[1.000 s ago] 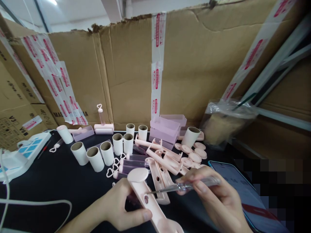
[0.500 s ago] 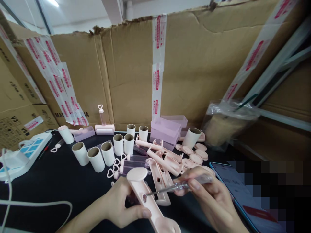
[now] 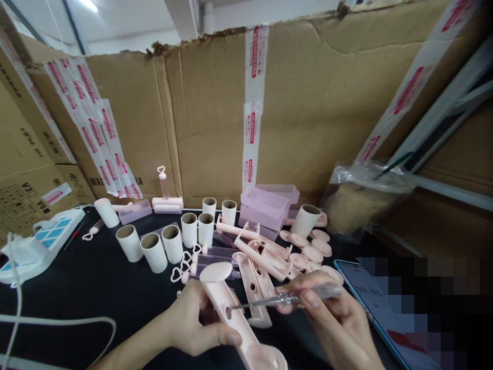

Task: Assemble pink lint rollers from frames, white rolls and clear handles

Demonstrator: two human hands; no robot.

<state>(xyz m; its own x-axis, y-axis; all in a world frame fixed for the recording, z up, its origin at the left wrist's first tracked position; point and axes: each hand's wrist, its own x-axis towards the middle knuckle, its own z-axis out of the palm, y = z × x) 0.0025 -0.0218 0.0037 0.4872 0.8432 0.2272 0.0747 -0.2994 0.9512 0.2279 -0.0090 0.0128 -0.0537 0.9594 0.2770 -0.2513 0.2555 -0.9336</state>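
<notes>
My left hand is closed round a pale pink plastic roller holder, a long trough with a round end plate and a hole in its middle. Between the fingers of my right hand is a screwdriver with a clear handle. Its thin shaft points left, and the tip is at the edge of the hole; whether it touches cannot be made out. Just behind lie more pink holders and clear purple tubes with heart-shaped loops. Something purplish behind the held part is mostly hidden by my left fingers.
White rolls stand across the table's middle. Purple trays are stacked behind, with pink discs to their right. A phone lies right, a power strip and cable left. A cardboard wall closes off the back.
The whole view has shifted slightly. Both hands keep their holds, and the screwdriver tip stays at the hole with hardly any visible movement.
</notes>
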